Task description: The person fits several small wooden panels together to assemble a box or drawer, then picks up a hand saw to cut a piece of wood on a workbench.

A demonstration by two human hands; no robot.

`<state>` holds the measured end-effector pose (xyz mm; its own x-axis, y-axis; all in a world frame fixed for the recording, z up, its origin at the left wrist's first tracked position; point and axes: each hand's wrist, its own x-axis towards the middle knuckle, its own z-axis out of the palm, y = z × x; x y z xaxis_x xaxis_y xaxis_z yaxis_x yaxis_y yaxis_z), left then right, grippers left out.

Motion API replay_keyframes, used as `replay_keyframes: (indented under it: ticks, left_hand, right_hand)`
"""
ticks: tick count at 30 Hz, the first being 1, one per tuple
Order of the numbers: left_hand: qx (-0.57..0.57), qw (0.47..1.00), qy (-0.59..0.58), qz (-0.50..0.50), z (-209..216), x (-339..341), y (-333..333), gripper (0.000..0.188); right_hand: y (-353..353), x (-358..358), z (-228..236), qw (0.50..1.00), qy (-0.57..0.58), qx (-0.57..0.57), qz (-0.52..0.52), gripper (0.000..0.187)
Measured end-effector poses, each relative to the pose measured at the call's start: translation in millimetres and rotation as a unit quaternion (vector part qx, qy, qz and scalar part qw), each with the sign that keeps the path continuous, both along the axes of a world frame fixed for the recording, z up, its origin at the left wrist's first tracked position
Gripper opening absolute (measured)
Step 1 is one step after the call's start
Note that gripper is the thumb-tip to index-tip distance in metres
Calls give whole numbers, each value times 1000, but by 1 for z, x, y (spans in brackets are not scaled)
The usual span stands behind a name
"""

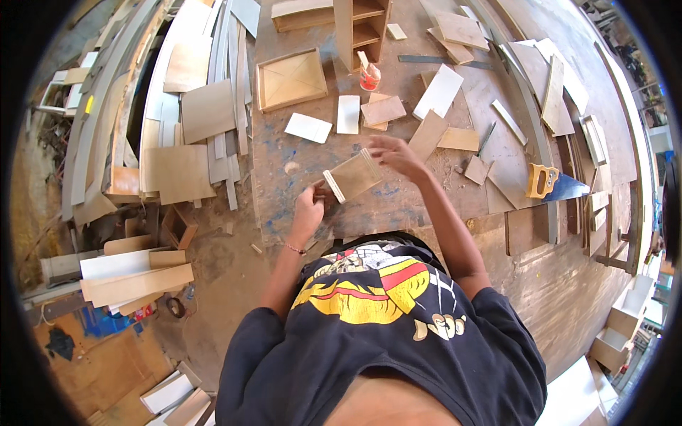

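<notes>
A small wooden panel with a raised strip at each end lies tilted over the front part of the workbench. My left hand is closed on its left end, with the thumb and fingers by the pale layered edge of the strip. At the opposite end is my right hand, its fingers stretched out and apart, close to the far strip. Whether the right fingertips touch the wood, I cannot tell. Beyond the panel lie two white boards, one of them a narrow upright rectangle, and a pair of stacked brown wood pieces.
A red cup stands before a wooden shelf unit. A shallow wooden tray is at the back left. To the right, a handsaw rests among wood offcuts. Boards are stacked along the left.
</notes>
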<state>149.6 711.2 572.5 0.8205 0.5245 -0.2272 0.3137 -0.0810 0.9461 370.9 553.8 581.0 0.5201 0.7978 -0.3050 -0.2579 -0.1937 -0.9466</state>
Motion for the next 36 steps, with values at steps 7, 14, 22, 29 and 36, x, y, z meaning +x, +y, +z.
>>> replay_keyframes:
  ticks: [7, 14, 22, 29, 36]
  left_hand:
    - [252, 963, 14, 92, 22, 67, 58, 29]
    - [433, 880, 186, 55, -1, 122, 93, 91]
    - [386, 907, 120, 118, 2, 112, 108, 55]
    - [-32, 991, -77, 105, 42, 91, 88, 11]
    - [-94, 988, -104, 56, 49, 86, 57, 8]
  right_hand:
    - [-8, 7, 6, 988, -49, -55, -139, 25]
    - [4, -3, 8, 980, -78, -52, -175, 18]
    - [29, 7, 7, 975, -157, -99, -124, 18]
    - [55, 5, 30, 988, -112, -56, -93, 24]
    - [54, 13, 46, 989, -148, -10, -12, 22]
